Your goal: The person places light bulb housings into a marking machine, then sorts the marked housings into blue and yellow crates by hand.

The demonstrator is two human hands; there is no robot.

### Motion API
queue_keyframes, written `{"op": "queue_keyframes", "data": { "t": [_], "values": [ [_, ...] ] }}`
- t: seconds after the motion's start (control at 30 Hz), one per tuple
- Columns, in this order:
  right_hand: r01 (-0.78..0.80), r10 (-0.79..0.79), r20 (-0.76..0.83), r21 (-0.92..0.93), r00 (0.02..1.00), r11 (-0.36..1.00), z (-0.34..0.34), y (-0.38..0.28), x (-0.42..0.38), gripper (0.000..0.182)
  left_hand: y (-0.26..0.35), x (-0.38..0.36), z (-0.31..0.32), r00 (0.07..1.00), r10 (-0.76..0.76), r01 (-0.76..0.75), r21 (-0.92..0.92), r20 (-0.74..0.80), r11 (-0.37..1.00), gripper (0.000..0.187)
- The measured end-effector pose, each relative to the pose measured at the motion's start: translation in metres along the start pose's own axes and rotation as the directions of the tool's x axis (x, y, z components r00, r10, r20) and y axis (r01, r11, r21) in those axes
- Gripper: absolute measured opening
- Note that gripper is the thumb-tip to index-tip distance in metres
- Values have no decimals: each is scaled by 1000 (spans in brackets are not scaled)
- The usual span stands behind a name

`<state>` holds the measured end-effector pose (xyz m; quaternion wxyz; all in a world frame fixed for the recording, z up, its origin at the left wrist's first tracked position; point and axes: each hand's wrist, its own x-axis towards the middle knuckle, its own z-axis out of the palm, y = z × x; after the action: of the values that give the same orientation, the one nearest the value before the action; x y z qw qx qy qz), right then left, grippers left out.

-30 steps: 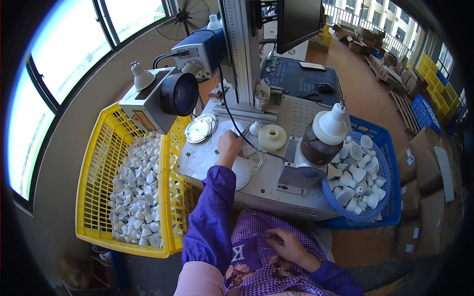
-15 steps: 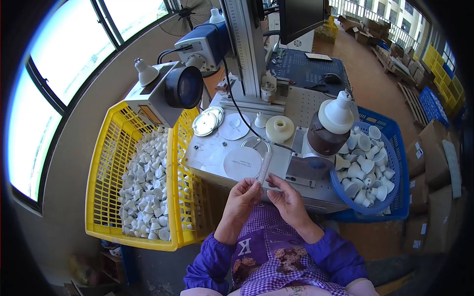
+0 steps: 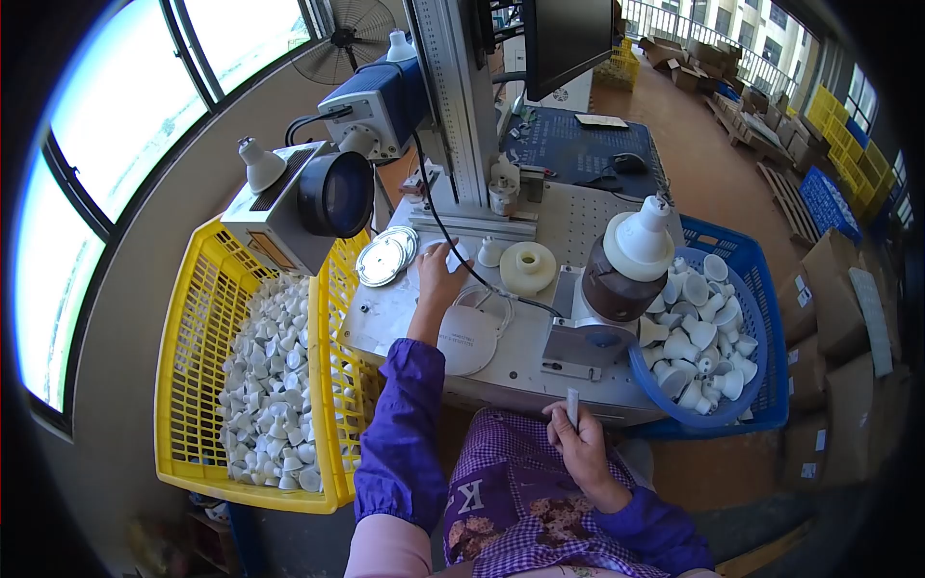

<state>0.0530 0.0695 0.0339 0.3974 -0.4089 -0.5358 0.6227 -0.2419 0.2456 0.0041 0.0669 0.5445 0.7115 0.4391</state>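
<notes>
My left hand [image 3: 440, 276] reaches across the metal worktable, its fingers bent down together at a round white disc [image 3: 461, 255]. Whatever is between those fingertips is hidden. Close to my lap, my right hand [image 3: 584, 453] is closed around a narrow whitish strip [image 3: 572, 408], whose upper end sticks up past the thumb. A larger white disc with small printed text [image 3: 467, 341] lies at the table's front, below my left forearm. Beside the left hand is a small stack of silvery round plates [image 3: 383, 258].
A yellow crate [image 3: 328, 405] of white lamp cups stands left; a blue basin [image 3: 640, 383] of similar cups sits right. A lens unit [image 3: 336, 195] overhangs the table's left. A white lamp housing [image 3: 642, 241] tops a brown holder. A black cable [image 3: 445, 229] crosses the table.
The left hand has let go of the strip and moved forward to the white disc. The right hand has drawn back toward my lap with the strip. The camera view has shifted slightly.
</notes>
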Motion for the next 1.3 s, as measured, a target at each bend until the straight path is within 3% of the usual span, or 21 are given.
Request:
{"op": "queue_keyframes", "data": {
  "t": [0.1, 0.17, 0.23, 0.3, 0.33, 0.37, 0.43, 0.47, 0.57, 0.7, 0.77, 0.87, 0.93, 0.97, 1.03, 1.07, 1.13, 1.17, 1.23, 1.27, 1.3],
  "values": [
    [53, -49, 36, -126, 998, 991, 2, 10, -5, 22, -1, 25, 26, 998, 46, -42, -78, 51, 996, 41],
    [6, -3, 22, -137, 1000, 990, 2, 7, -8, 21, -5, 34, 38, 963, 117, -75, -177, 244, 981, 41],
    [29, -15, 77, -184, 997, 982, 4, 1, -9, 26, 1, 25, 38, 973, 117, -101, -86, 199, 991, 38],
    [18, -4, 101, -129, 995, 991, 3, 0, -10, 30, 1, 25, 32, 958, -116, 200, -321, 262, 926, 39],
    [1, 8, 127, -68, 992, 998, 3, -1, -11, 34, -5, 20, 27, 980, -130, 177, -363, 151, 915, 34],
    [0, 9, 132, -65, 991, 998, 2, -2, -12, 34, -11, 14, 19, 980, -133, 179, -359, 149, 916, 34],
    [-41, 47, 143, -42, 989, 998, 0, -6, -10, 42, -8, -11, -14, 926, -359, 320, -749, 118, 581, 27],
    [6, 6, 144, -82, 990, 997, -1, -4, -9, 49, 1, -33, -32, 913, -382, 351, -756, 144, 553, 24],
    [-26, 30, 111, -33, 993, 999, -1, -3, -4, 46, 34, -114, -57, 880, -408, 408, -826, 242, 389, 20],
    [-52, 53, 65, -25, 996, 998, 13, -4, 4, 44, 107, -200, -51, 814, -342, 503, -864, 470, 11, 23],
    [201, -199, 31, -80, 980, 976, 21, -10, 5, 47, 121, -227, -38, 816, -346, 468, -880, 464, -77, 21],
    [141, -133, 76, -116, 988, 983, 5, -11, 0, 46, 131, -243, -31, 812, -333, 476, -874, 480, -98, 20],
    [106, -101, 57, -90, 993, 990, -8, -8, -4, 44, 140, -240, -33, 807, -285, 545, -838, 517, 24, 19],
    [79, -76, 54, -57, 996, 995, -15, -7, -5, 42, 140, -243, -29, 801, -281, 555, -832, 528, 18, 19],
    [85, -85, 63, 8, 994, 996, -25, -3, -1, 40, 138, -244, -22, 873, -150, 487, -849, 465, 205, 22],
    [33, -39, 85, 70, 996, 997, -31, 0, 1, 39, 137, -244, -19, 869, -145, 495, -844, 474, 208, 22],
    [-107, 90, 108, 159, 990, 982, -43, 0, 3, 37, 137, -242, -11, 891, -117, 442, -779, 439, 445, 27],
    [-105, 90, 97, 163, 991, 981, -44, 0, 4, 37, 134, -242, -5, 888, -110, 446, -776, 447, 446, 27],
    [-104, 99, -53, -105, 994, 989, -46, 2, 5, 38, 128, -244, 7, 936, -124, 345, -794, 328, 500, 30],
    [-106, 101, -56, -101, 993, 989, -46, 5, 5, 38, 125, -244, 9, 935, -123, 348, -792, 332, 502, 30],
    [15, -44, -126, -217, 991, 976, -45, 10, 3, 39, 122, -245, 10, 951, -179, 308, -699, 254, 645, 29]
  ]
}}
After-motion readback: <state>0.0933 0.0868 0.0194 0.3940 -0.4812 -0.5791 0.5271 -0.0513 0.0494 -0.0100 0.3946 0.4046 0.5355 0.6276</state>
